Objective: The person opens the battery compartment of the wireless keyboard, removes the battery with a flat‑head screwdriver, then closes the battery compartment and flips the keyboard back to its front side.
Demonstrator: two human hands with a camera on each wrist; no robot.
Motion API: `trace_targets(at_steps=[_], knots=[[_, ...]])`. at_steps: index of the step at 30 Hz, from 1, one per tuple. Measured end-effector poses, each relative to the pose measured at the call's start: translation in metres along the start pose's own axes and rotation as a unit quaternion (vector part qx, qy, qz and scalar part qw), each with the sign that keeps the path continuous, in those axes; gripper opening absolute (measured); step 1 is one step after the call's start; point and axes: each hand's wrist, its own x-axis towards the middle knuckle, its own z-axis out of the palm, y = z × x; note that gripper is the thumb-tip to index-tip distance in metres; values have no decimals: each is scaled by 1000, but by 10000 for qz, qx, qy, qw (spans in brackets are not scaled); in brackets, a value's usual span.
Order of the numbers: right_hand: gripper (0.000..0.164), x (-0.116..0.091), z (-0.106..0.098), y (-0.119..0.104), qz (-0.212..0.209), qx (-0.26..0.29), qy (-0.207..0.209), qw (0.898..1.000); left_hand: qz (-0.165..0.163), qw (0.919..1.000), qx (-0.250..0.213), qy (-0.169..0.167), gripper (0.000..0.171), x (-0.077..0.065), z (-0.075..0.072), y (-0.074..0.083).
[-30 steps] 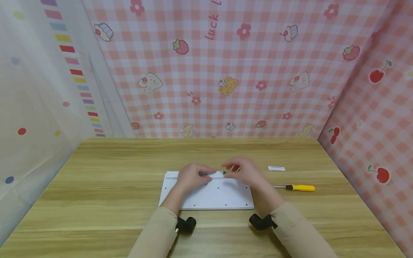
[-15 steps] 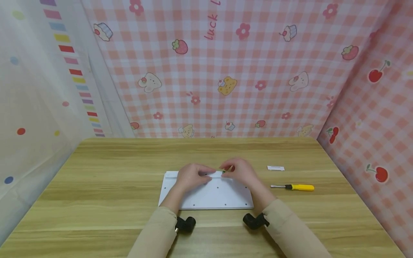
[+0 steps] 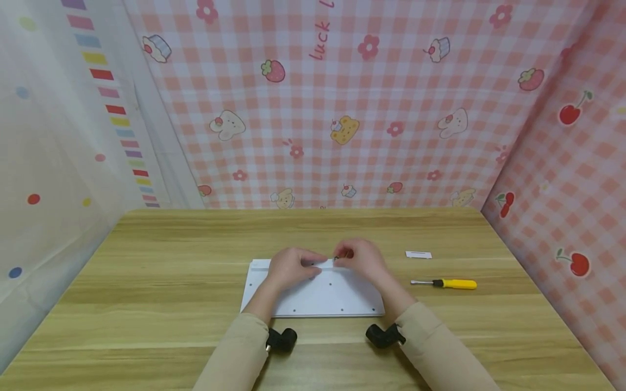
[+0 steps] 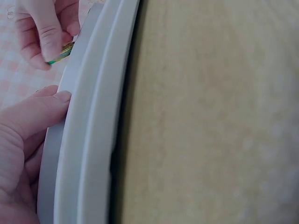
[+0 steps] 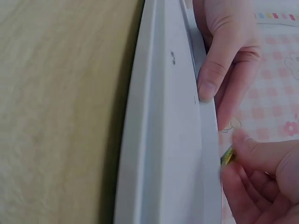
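At left, the left hand (image 3: pixel 287 269) grips the far edge of the white panel (image 3: pixel 313 298), whose dotted face is up; work judged only partway. Just right of that grip, at the same edge, the small green-yellow piece (image 5: pixel 228 156) sits pinched between the right hand's (image 3: pixel 362 259) thumb and fingers, not yet released; whether its end enters the panel, I cannot tell. Farther right, the white strip (image 3: pixel 418 254) lies loose, apparently left to fit, beyond the yellow screwdriver (image 3: pixel 457 284).
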Motion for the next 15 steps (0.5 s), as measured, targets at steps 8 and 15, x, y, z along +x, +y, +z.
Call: trace_targets(at_steps=[8, 15], knots=[[8, -6, -1, 0, 313, 539, 191, 9979, 22, 10000, 14, -40, 26, 0, 0, 1], [7, -8, -3, 0, 480, 703, 151, 9963, 38, 10000, -43, 3, 25, -1, 0, 0]])
